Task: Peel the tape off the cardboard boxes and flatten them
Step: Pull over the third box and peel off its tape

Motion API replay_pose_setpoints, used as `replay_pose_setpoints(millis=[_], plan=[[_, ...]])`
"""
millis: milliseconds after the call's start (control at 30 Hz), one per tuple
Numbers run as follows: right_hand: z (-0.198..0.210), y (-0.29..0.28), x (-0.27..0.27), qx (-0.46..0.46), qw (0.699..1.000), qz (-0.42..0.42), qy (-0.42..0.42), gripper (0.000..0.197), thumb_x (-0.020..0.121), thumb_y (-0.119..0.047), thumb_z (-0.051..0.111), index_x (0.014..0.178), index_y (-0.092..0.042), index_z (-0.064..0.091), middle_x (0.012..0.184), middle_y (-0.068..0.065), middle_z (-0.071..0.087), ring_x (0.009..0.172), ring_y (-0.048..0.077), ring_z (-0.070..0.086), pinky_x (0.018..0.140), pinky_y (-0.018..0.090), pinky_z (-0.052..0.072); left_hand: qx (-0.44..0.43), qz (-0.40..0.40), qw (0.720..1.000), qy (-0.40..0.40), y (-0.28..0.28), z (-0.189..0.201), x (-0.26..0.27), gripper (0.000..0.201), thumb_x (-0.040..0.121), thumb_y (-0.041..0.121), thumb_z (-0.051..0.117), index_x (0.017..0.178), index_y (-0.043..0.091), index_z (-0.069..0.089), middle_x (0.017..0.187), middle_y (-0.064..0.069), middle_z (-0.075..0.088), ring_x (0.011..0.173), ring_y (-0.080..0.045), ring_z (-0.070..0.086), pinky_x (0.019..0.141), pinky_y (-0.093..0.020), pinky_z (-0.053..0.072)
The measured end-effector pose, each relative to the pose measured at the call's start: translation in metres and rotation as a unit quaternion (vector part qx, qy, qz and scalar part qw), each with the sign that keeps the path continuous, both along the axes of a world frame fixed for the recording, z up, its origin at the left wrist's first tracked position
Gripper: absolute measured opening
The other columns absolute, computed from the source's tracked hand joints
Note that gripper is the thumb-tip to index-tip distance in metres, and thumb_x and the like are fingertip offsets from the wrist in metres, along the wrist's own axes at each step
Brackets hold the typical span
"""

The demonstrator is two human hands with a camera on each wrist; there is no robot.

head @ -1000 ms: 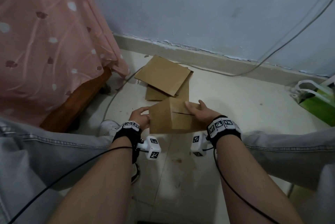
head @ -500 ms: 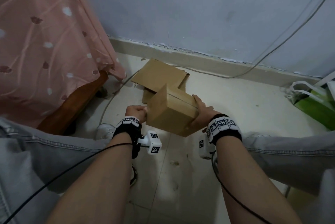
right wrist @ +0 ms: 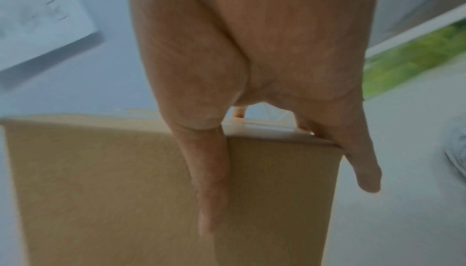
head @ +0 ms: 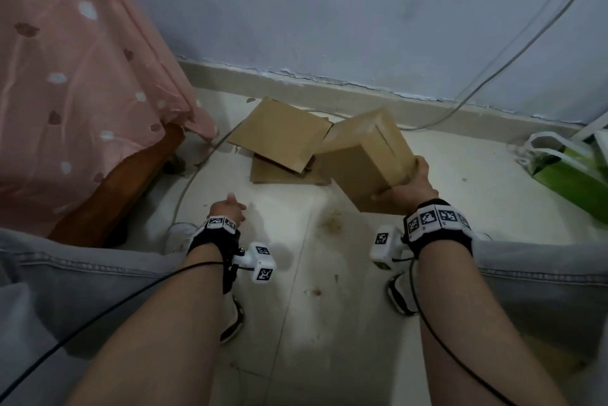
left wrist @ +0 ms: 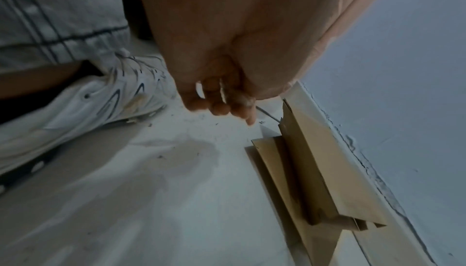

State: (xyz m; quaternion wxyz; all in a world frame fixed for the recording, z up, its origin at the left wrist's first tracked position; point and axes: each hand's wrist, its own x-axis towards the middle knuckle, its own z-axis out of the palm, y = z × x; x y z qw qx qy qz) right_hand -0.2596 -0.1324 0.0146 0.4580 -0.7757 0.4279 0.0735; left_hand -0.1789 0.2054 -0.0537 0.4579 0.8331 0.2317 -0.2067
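Observation:
A closed brown cardboard box [head: 365, 158] hangs tilted above the floor, with a glossy tape strip along its top seam. My right hand [head: 399, 182] grips its near right corner, thumb on the near face and fingers over the right edge. In the right wrist view the thumb lies flat on the box [right wrist: 113, 180], with the right hand [right wrist: 290, 190] wrapped over its edge. My left hand [head: 230, 206] hovers low over the floor, apart from the box. Its fingers [left wrist: 221, 109] are loosely curled, and nothing shows in them. Flattened cardboard [head: 279, 135] lies stacked by the wall [left wrist: 315, 170].
A pink bedsheet [head: 82, 76] drapes over a wooden bed frame [head: 115, 188] on the left. At the right stands a green bag [head: 572, 175] with white handles. A grey cable [head: 493, 76] runs down the wall. My white shoe [left wrist: 88, 103] is near the left hand.
My left hand has let go of the box and dropped toward the floor. The right hand has swung the box to the right and farther away, turning it.

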Motion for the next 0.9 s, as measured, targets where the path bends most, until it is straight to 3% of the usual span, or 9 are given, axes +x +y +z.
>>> replay_pose_setpoints(millis=[100,200,267,400,500,567,667,800,900], plan=[[-0.003,-0.001,0.005,0.023,0.997,-0.06,-0.032,0.12,0.055,-0.026,0.091,0.141,-0.048,0.01,0.137,0.007,0.043,0.13,0.04,0.036,0.104,0.059,0.041,0.033,-0.063,0.997,-0.036,-0.021,0.0,0.002,0.033,0.103,0.027,0.043,0.094,0.013,0.071,0.074,-0.001,0.07,0.087,-0.023,0.065,0.063,-0.025,0.043],[-0.014,0.001,0.008,0.024,0.996,-0.074,-0.034,0.119,0.047,-0.031,0.091,0.134,-0.051,0.011,0.132,0.004,0.045,0.127,0.04,0.038,0.097,0.059,0.047,0.03,-0.159,0.987,-0.027,-0.047,-0.008,-0.001,0.034,0.093,0.0,0.047,0.113,0.018,0.068,0.082,-0.002,0.075,0.088,-0.016,0.067,0.054,-0.018,0.046],[-0.022,-0.002,0.009,0.035,0.996,-0.074,-0.03,0.12,0.043,-0.031,0.09,0.131,-0.054,0.012,0.132,0.002,0.045,0.126,0.04,0.039,0.095,0.06,0.047,-0.019,-0.247,0.969,0.016,-0.062,-0.013,-0.005,0.053,0.087,-0.011,0.054,0.13,0.021,0.058,0.113,-0.01,0.07,0.094,-0.016,0.064,0.066,-0.013,0.051],[-0.035,-0.008,0.006,0.061,0.995,-0.076,-0.024,0.125,0.038,-0.03,0.09,0.132,-0.056,0.012,0.134,0.001,0.043,0.127,0.039,0.038,0.097,0.061,0.045,0.088,-0.375,0.921,0.062,-0.09,-0.028,-0.018,0.089,0.074,0.01,0.081,0.142,0.043,0.034,0.134,-0.016,0.045,0.112,-0.035,0.055,0.09,-0.04,0.051],[-0.038,-0.014,0.003,0.067,0.994,-0.082,-0.029,0.127,0.038,-0.031,0.09,0.133,-0.057,0.011,0.137,0.0,0.042,0.128,0.038,0.038,0.096,0.061,0.046,0.086,-0.265,0.957,0.08,-0.099,-0.045,-0.02,0.09,0.069,0.025,0.087,0.143,0.019,0.036,0.13,-0.017,0.053,0.117,-0.035,0.055,0.097,-0.038,0.046],[-0.038,-0.019,0.001,0.076,0.993,-0.086,-0.028,0.126,0.04,-0.031,0.091,0.134,-0.058,0.011,0.138,0.002,0.039,0.127,0.038,0.038,0.091,0.06,0.05,0.068,-0.188,0.977,0.081,-0.099,-0.054,-0.017,0.054,0.068,0.026,0.089,0.11,0.002,0.065,0.114,-0.016,0.067,0.105,-0.031,0.064,0.091,-0.035,0.051],[-0.04,-0.026,-0.001,0.093,0.991,-0.097,-0.029,0.127,0.038,-0.033,0.092,0.133,-0.061,0.013,0.138,0.007,0.036,0.124,0.038,0.04,0.086,0.059,0.053,0.004,-0.126,0.988,0.093,-0.1,-0.066,-0.009,0.013,0.075,0.008,0.081,0.068,0.007,0.07,0.095,-0.017,0.074,0.079,-0.028,0.07,0.083,-0.042,0.058],[-0.048,-0.03,-0.003,0.091,0.99,-0.102,-0.036,0.129,0.03,-0.041,0.09,0.132,-0.06,0.014,0.136,0.006,0.038,0.126,0.038,0.04,0.086,0.058,0.053,0.041,-0.092,0.992,0.076,-0.101,-0.13,0.015,0.081,0.023,0.07,0.088,0.088,0.025,0.075,0.106,-0.001,0.071,0.092,-0.023,0.067,0.088,-0.035,0.056],[-0.053,-0.032,-0.005,0.092,0.99,-0.103,-0.04,0.127,0.032,-0.041,0.09,0.132,-0.06,0.014,0.135,0.005,0.04,0.126,0.038,0.04,0.085,0.057,0.054,0.018,-0.125,0.991,0.035,-0.125,-0.074,-0.004,0.019,0.075,0.032,0.082,0.089,0.02,0.078,0.107,-0.005,0.071,0.101,-0.026,0.065,0.083,-0.023,0.048]])
